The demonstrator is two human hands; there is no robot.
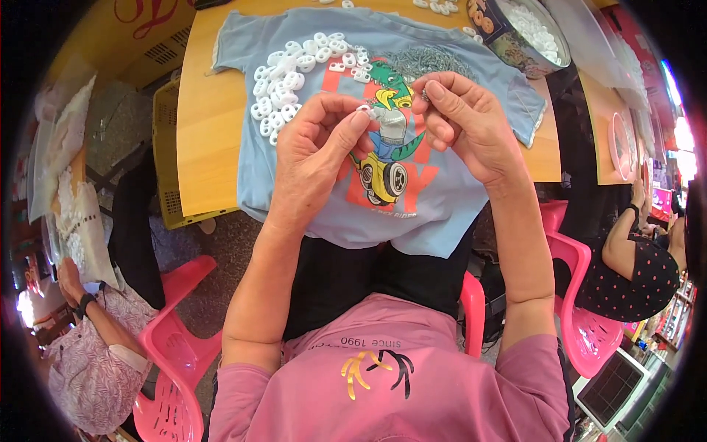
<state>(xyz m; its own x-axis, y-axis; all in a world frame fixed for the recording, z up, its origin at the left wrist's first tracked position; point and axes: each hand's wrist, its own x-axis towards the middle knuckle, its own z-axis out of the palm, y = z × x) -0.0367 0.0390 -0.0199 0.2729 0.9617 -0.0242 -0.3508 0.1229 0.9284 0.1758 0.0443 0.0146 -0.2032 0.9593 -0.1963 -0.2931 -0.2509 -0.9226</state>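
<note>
Both hands are raised in front of me over a light blue T-shirt (254, 173) with a dinosaur print, spread on the table and over my lap. Thumb and fingers of my left hand (313, 147) pinch a small white two-hole plastic piece (364, 110). Facing it, my right hand (475, 125) pinches a tiny grey metal spring (425, 96), mostly covered by the fingers. A pile of similar white pieces (280, 85) lies on the shirt beyond my left hand. Beyond my right hand spreads a heap of small grey metal springs (434, 60).
At the far right stands a round tin (508, 48) full of white pieces. More white pieces lie along the far side of the wooden table (202, 147). A yellow crate (166, 158) is at its left. People sit on pink chairs (173, 353) on both sides.
</note>
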